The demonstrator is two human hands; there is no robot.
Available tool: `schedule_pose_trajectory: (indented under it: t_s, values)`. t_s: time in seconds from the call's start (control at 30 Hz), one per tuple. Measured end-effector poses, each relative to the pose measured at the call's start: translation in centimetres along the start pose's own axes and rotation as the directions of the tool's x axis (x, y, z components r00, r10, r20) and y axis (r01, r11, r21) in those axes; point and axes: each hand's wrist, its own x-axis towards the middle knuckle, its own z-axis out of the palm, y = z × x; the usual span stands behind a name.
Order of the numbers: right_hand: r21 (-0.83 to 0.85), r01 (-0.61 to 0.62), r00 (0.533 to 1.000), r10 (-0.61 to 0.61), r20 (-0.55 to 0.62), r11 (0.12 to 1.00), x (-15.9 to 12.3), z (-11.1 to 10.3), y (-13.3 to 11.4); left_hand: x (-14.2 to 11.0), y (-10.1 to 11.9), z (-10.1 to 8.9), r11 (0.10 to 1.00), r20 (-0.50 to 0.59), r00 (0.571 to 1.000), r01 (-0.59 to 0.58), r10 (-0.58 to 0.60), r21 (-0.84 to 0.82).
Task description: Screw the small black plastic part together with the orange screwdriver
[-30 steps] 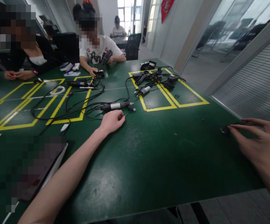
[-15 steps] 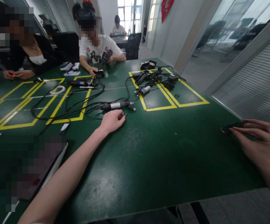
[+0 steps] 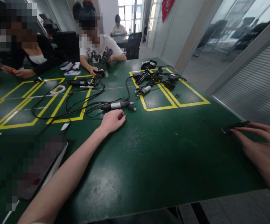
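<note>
My left hand [image 3: 113, 120] is closed in a pinch with its wrist low over the table. A thin, short metal piece [image 3: 126, 114], too small to name, sticks out from the fingertips. Just behind that hand lies a pen-shaped electric screwdriver [image 3: 116, 106] with a black and silver body. At the right edge, my right hand [image 3: 263, 141] has its thumb and a finger meeting at the near edge of a dark, flat, long object [image 3: 235, 126] with a rounded end. That object appears low at the table's edge; part of its near side is covered by the fingertips.
Yellow tape rectangles mark the green table [image 3: 158, 161]. Tangled black cables and tools [image 3: 146, 77] lie at the back right. A white ring [image 3: 58, 90] and a blurred-out device [image 3: 41, 168] are on the left. Across the table a person [image 3: 102, 46] holds a power drill [image 3: 106, 56].
My right hand has drawn back slightly to the right, its upper finger now off the far side of the dark object. My left hand stays still.
</note>
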Motion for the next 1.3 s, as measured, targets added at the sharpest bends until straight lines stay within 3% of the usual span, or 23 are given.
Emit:
schedule_pose_trajectory:
  t_s: [0.27, 0.5, 0.7, 1.07, 1.2, 1.3]
  values:
    - [-0.062, 0.167, 0.985, -0.169, -0.042, 0.984, -0.2, 0.4, 0.8, 0.0, 0.1, -0.1, 1.000, 0.006, 1.000, 0.005, -0.005, 0.001]
    - [-0.137, 0.138, 0.990, -0.141, -0.012, 0.981, -0.5, 0.4, 0.7, 0.0, 0.1, -0.1, 1.000, 0.013, 1.000, 0.008, -0.008, 0.006]
    - [-0.098, 0.191, 0.980, -0.196, -0.038, 0.977, -0.2, 0.4, 0.8, 0.0, 0.0, 0.0, 1.000, 0.018, 1.000, 0.013, -0.013, 0.013]
    - [-0.134, 0.082, 0.996, -0.086, -0.027, 0.988, 0.6, 0.4, -5.0, 0.0, 0.1, -0.1, 1.000, 0.016, 1.000, 0.012, -0.012, 0.006]
    - [-0.142, 0.083, 0.996, -0.084, 0.000, 0.986, 0.5, 0.2, -3.2, 0.0, 0.1, -0.1, 1.000, 0.014, 1.000, 0.012, -0.012, 0.007]
    - [-0.122, 0.167, 0.986, -0.167, 0.015, 0.978, 0.4, 0.0, -1.3, 0.0, 0.1, -0.2, 1.000, 0.014, 1.000, 0.010, -0.010, 0.007]
